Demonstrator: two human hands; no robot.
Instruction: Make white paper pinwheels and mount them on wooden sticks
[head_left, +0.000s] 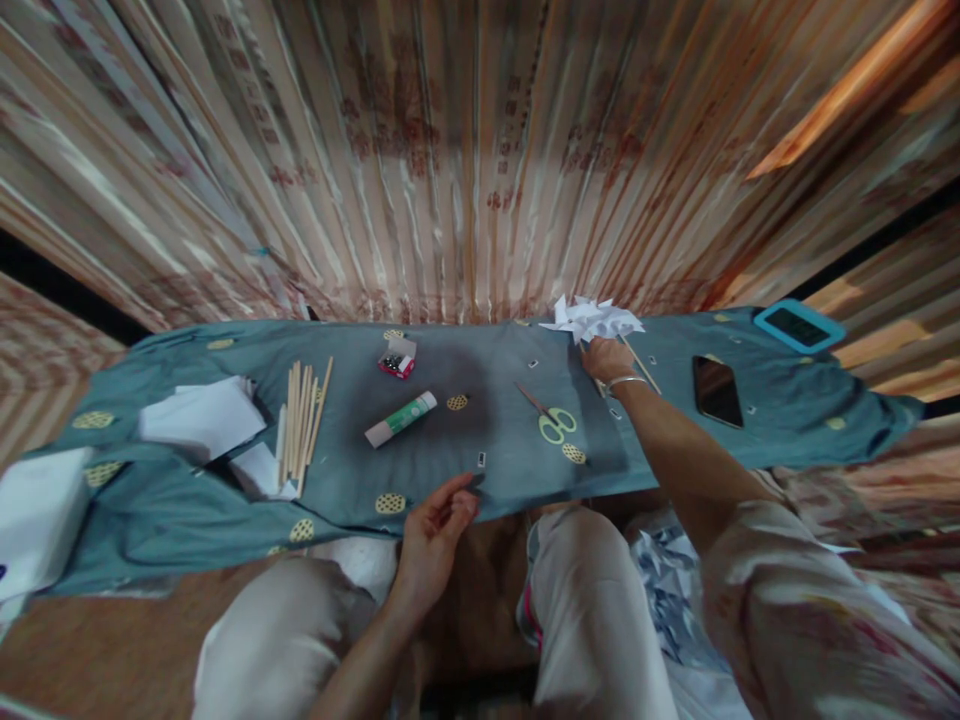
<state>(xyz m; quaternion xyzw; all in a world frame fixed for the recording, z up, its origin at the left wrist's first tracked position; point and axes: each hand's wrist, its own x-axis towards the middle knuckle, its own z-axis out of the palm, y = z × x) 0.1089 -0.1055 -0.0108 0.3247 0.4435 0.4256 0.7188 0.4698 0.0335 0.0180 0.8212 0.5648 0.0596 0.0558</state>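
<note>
My left hand [442, 520] hovers at the front edge of the cloth-covered table, fingers loosely curled and apart, holding nothing. At the back right, my right hand [609, 364] is closed at white paper pinwheels [594, 320] with wooden sticks, and one stick shows beneath it. The fingertips there are partly hidden. Scissors [556, 425] with green handles lie open, in front and to the left of that hand. A green and white glue stick [403, 418] rests mid-table. Behind it sits a small red box of pins [397, 358] with its lid up.
Several wooden sticks [301, 425] lie at the left beside stacked white paper [199, 415] and a smaller paper piece [256, 470]. A white box [41, 515] stands at the far left edge. A phone [718, 390] and blue-framed device [799, 326] lie right. A curtain [465, 170] hangs behind the table.
</note>
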